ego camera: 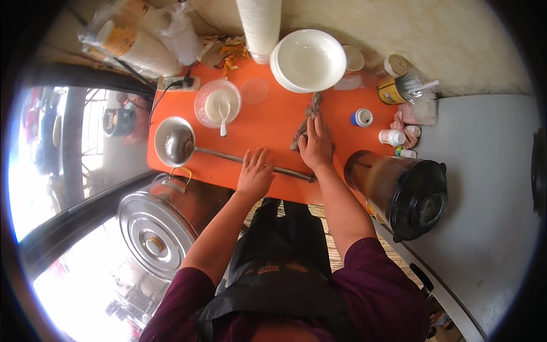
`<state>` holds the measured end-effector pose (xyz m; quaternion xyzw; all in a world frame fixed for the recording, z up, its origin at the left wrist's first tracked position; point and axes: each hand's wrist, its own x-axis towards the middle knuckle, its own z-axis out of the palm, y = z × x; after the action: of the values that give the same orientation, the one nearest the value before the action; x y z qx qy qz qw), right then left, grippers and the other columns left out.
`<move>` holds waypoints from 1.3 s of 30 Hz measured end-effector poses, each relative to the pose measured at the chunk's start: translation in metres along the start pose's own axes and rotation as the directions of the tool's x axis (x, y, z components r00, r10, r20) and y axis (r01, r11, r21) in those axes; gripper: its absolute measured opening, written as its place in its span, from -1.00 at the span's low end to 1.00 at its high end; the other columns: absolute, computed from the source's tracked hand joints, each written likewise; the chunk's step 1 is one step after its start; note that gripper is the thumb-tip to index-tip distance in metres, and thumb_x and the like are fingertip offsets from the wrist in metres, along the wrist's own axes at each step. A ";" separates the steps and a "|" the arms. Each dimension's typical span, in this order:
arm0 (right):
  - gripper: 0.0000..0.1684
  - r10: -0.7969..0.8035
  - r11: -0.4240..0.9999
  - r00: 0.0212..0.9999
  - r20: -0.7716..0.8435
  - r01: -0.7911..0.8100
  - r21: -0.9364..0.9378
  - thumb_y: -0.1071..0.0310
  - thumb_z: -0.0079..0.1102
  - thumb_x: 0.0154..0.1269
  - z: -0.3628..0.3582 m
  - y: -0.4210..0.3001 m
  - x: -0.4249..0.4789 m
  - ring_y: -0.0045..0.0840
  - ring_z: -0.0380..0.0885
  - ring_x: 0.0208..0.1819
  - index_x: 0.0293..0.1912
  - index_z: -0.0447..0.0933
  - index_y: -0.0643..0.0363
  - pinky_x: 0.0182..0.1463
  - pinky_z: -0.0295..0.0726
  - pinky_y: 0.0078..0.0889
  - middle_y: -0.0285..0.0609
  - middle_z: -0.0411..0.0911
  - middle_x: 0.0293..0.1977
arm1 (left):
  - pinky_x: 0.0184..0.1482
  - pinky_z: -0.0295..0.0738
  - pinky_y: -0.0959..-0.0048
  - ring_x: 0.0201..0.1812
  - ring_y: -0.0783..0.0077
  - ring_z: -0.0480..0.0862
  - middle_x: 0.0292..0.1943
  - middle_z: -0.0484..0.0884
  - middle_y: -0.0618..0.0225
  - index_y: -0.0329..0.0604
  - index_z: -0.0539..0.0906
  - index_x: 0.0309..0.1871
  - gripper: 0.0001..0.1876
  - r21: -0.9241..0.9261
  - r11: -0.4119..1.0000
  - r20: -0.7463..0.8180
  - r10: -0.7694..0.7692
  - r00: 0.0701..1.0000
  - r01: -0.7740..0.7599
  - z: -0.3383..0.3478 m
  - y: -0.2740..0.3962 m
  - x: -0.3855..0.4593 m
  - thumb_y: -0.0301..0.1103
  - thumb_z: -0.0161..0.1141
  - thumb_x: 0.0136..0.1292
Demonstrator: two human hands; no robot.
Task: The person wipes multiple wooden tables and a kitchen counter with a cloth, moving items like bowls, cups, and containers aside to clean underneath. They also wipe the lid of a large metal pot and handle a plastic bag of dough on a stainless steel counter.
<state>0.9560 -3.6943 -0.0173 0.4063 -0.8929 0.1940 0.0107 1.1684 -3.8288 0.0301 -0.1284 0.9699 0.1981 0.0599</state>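
Note:
My right hand (317, 144) lies on a crumpled brown-grey rag (302, 130), its fingers and thumb over the cloth on the orange tabletop (273, 115). My left hand (256, 173) holds nothing, its fingers slightly apart, palm down over the handle of a metal ladle (218, 154). Whether it touches the handle I cannot tell. The ladle's bowl rests in a white bowl (158, 147) at the table's left; its handle runs right towards my right wrist. Beyond my left hand stands a clear plastic bowl (201, 113) of whitish paste with a white spoon (223, 122) in it.
Stacked white bowls (307, 60) and a tall stack of white cups (259, 30) line the back. At right stand a black-lidded blender jug (380, 188), small bottles (391, 137) and a yellow tin (389, 91). A lidded steel pot (156, 235) stands front left. A cord runs from the power strip (178, 84).

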 end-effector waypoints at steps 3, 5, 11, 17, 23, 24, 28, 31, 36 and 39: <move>-0.32 0.157 0.985 0.985 -0.071 -0.162 -0.067 0.22 0.15 0.47 0.013 0.017 -0.005 0.13 0.27 0.54 0.45 0.38 0.36 0.53 0.34 0.12 0.23 0.17 0.58 | 0.65 0.01 -0.20 0.61 0.00 0.27 0.51 0.39 0.02 -0.13 0.62 0.12 -0.60 0.068 0.998 -0.023 -0.002 1.000 0.003 0.006 0.004 -0.004 -0.25 0.45 0.27; -0.34 0.360 0.919 0.924 -0.133 -0.375 -0.122 0.22 0.14 0.49 0.014 0.024 0.002 0.13 0.26 0.54 0.45 0.39 0.37 0.54 0.33 0.12 0.25 0.14 0.59 | 0.64 0.00 -0.24 0.61 -0.01 0.28 0.50 0.39 0.01 -0.15 0.62 0.08 -0.63 0.071 0.997 -0.025 -0.010 1.000 0.012 0.008 0.003 -0.004 -0.27 0.44 0.27; -0.31 0.709 0.657 0.679 -0.192 -0.734 -0.170 0.23 0.14 0.51 -0.008 0.026 0.022 0.14 0.21 0.57 0.43 0.30 0.49 0.58 0.29 0.10 0.35 0.13 0.58 | 0.64 -0.04 -0.29 0.62 -0.06 0.27 0.51 0.38 -0.03 -0.20 0.60 0.13 -0.57 0.031 0.999 0.007 -0.043 0.999 0.043 0.001 0.013 -0.004 -0.27 0.45 0.26; -0.26 0.833 0.532 0.541 -0.118 -0.841 -0.100 0.19 0.18 0.51 -0.032 0.020 0.064 0.09 0.17 0.60 0.45 0.28 0.49 0.60 0.29 0.02 0.28 0.10 0.60 | 0.65 -0.11 -0.31 0.65 -0.08 0.22 0.52 0.37 -0.05 -0.23 0.54 0.26 -0.48 0.037 0.997 0.033 -0.070 0.997 0.069 0.002 0.018 -0.005 -0.23 0.42 0.32; -0.20 0.806 0.506 0.529 -0.263 -0.848 -0.155 0.13 0.15 0.54 0.000 0.066 0.084 0.07 0.12 0.62 0.52 0.20 0.48 0.59 0.30 0.02 0.19 0.05 0.64 | 0.66 -0.13 -0.29 0.65 -0.10 0.21 0.54 0.33 -0.07 -0.22 0.53 0.30 -0.44 0.055 0.996 0.041 -0.066 0.997 0.064 0.004 0.019 -0.003 -0.22 0.43 0.31; -0.18 0.850 0.425 0.443 -0.284 -0.896 -0.128 0.12 0.15 0.55 0.003 0.075 0.093 0.07 0.11 0.63 0.53 0.18 0.47 0.59 0.29 0.03 0.18 0.04 0.64 | 0.66 -0.13 -0.29 0.65 -0.10 0.21 0.55 0.33 -0.08 -0.23 0.53 0.30 -0.44 0.061 0.996 0.046 -0.070 0.997 0.067 0.005 0.020 -0.003 -0.21 0.43 0.31; -0.09 0.957 0.176 0.179 -0.229 -0.984 -0.035 0.11 0.14 0.53 -0.005 0.090 0.134 0.02 0.06 0.66 0.58 0.06 0.47 0.58 0.29 0.09 0.17 -0.06 0.68 | 0.66 -0.14 -0.30 0.65 -0.10 0.21 0.55 0.32 -0.10 -0.25 0.54 0.29 -0.45 0.049 0.995 0.052 -0.086 0.995 0.084 0.006 0.018 -0.005 -0.19 0.41 0.33; -0.07 0.941 0.060 0.067 -0.331 -0.998 -0.031 0.08 0.13 0.52 0.004 0.119 0.147 -0.02 0.07 0.66 0.60 0.04 0.46 0.57 0.31 0.05 0.16 -0.07 0.69 | 0.66 -0.14 -0.30 0.65 -0.09 0.22 0.54 0.33 -0.10 -0.26 0.56 0.25 -0.47 0.015 0.996 0.041 -0.088 0.995 0.088 0.009 0.019 -0.001 -0.20 0.41 0.32; -0.15 0.815 0.072 0.012 -0.579 -0.994 0.080 -0.05 0.26 0.37 -0.019 0.147 0.140 -0.08 0.52 0.32 0.42 0.30 0.32 0.34 0.53 0.12 -0.01 0.44 0.35 | 0.65 -0.09 -0.31 0.63 -0.08 0.26 0.51 0.39 -0.09 -0.28 0.60 0.21 -0.52 -0.008 0.997 0.004 -0.078 0.997 0.078 0.013 0.025 0.002 -0.22 0.39 0.30; -0.26 0.920 0.257 0.249 -0.302 -0.966 -0.016 -0.03 0.29 0.38 -0.036 0.099 0.136 -0.06 0.60 0.23 0.31 0.37 0.30 0.20 0.64 0.17 -0.06 0.51 0.22 | 0.66 -0.12 -0.32 0.64 -0.08 0.25 0.52 0.38 -0.10 -0.27 0.61 0.19 -0.53 0.004 0.993 0.010 -0.114 0.993 0.114 0.011 0.020 0.000 -0.22 0.39 0.29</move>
<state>0.7875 -3.7207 0.0070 -0.2420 -0.9625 0.1169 0.0360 1.1632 -3.8064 0.0276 -0.1826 0.9610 0.1934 0.0762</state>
